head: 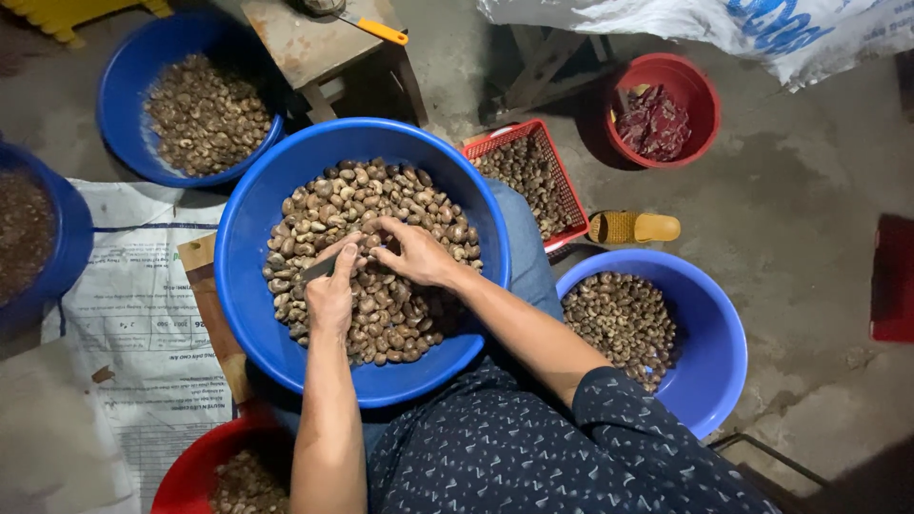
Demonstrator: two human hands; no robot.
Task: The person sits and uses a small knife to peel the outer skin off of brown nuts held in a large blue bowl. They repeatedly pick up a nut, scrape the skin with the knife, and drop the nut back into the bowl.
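On a person's lap, seen from above, sits a large blue basin point(249, 286) heaped with brown nuts point(400, 205), probably cashews in their skins. Both bare hands work in the middle of the heap. The left hand point(330, 295) is closed around a small knife point(321, 267), with the thumb stretched along the dark blade. The right hand point(414, 252) rests on the nuts with its fingers curled down among them, touching the pile; whether it has pinched up one nut cannot be told. The two hands are just beside each other, nearly touching at the fingertips. The person wears dark blue patterned clothing point(533, 457). Around the lap stand more containers on a rough concrete floor point(809, 238): a second blue basin point(719, 352) of nuts to the right, a third blue basin point(119, 90) of nuts at upper left, a red mesh basket point(569, 205) of nuts just behind the big basin, a round red bucket point(700, 90) holding reddish scraps farther back, and a red bowl point(186, 476) with nuts at bottom left. A yellow sandal point(633, 227) lies beside the basket. Printed paper sacking point(133, 314) covers the floor at left.
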